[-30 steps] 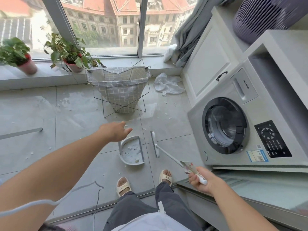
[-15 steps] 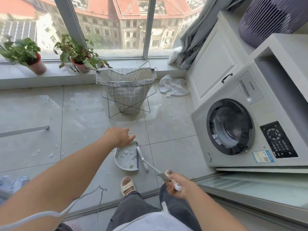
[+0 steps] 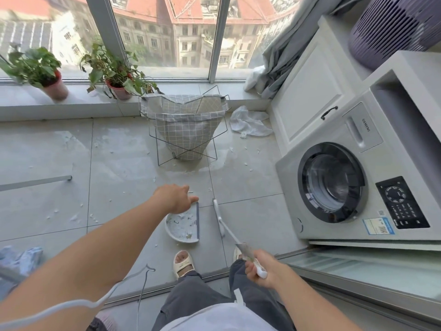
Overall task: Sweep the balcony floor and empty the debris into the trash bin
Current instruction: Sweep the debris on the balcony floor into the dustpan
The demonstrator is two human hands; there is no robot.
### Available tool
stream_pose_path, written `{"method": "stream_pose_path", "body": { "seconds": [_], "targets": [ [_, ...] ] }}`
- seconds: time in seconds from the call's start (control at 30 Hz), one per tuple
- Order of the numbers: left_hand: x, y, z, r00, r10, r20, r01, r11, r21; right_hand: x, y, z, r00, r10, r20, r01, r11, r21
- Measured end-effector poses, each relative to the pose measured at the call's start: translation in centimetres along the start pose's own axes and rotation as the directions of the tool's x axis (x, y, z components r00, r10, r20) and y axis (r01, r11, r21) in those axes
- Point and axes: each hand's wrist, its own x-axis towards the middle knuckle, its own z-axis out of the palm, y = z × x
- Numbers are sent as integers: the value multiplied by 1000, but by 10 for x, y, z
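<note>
Dustpan (image 3: pixel 182 225) lies on the grey tiled floor (image 3: pixel 114 168) just ahead of the person's sandalled feet, its straight lip running away from the viewer and facing right, its rounded back to the left, with white scraps (image 3: pixel 185 223) inside. Just right of it the broom (image 3: pixel 219 217) head lies parallel to that lip, its thin handle slanting back to the right hand (image 3: pixel 261 268), whose fingers are curled tight round the white grip. The left hand (image 3: pixel 176 198) reaches out on a straight arm over the pan's far end; whether its loosely bent fingers hold the pan's handle cannot be told. Compared with 0.5 s ago, the broom head sits apart from the lip instead of against it.
</note>
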Motion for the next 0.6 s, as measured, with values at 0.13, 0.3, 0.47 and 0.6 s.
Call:
{"method": "stream_pose_path", "body": {
  "seconds": [0.13,0.3,0.47,0.6],
  "targets": [
    [-1,2,-1,1000,-2,17,2,1000,-2,-5,-3,7,998,-14,58,1,976,219],
    [0,3,-11,999,-11,33,12,1000,-18,-48,-46,-9,980,-34,198,-32,946,324],
    [7,17,-28,998,-45,54,46,999,-19,-71,-99,-19,986,-121,117,87,963,255],
    [16,38,-40,997,-51,63,51,999,-4,-63,-156,-36,980,-186,73,158,946,283]
  ]
}}
